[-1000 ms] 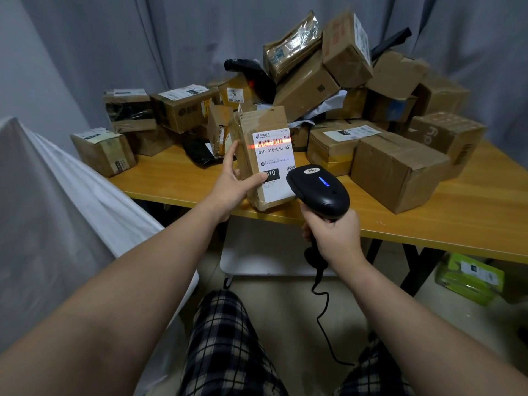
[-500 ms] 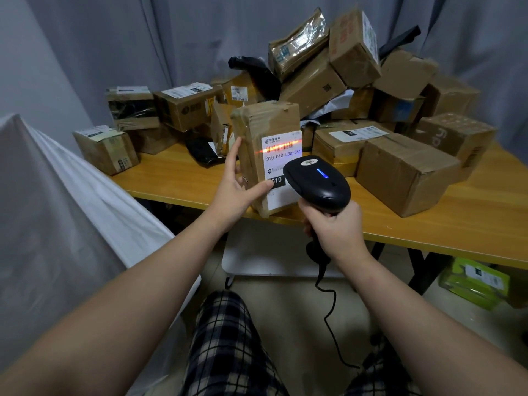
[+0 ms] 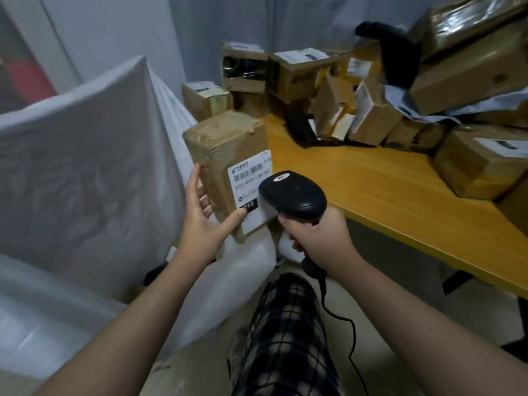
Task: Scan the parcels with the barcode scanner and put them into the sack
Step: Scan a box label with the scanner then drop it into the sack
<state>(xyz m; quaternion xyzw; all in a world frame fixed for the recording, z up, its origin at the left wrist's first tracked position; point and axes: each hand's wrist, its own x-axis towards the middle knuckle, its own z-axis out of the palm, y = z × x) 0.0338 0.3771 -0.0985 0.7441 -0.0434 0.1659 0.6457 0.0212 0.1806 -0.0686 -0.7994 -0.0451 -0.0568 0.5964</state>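
The left hand (image 3: 204, 224) sets its thumb on the white label while its fingers, partly hidden, clasp the side of a tall brown taped cardboard parcel (image 3: 225, 150), held upright just beside the white plastic sack (image 3: 85, 167) at left. The right hand (image 3: 317, 237) curls round the handle of a black corded barcode scanner (image 3: 294, 195), whose head covers part of the blurred label. Behind, a yellow wooden table (image 3: 357, 178) bears heaped brown cardboard boxes (image 3: 468, 78), cut off at right, before a grey curtain (image 3: 257, 18).

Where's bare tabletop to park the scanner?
Bare wood runs along the near edge of the table, bordered by the held parcel on the left, the black pouch behind and the big box on the right. Back and far right are crowded with the parcel pile.
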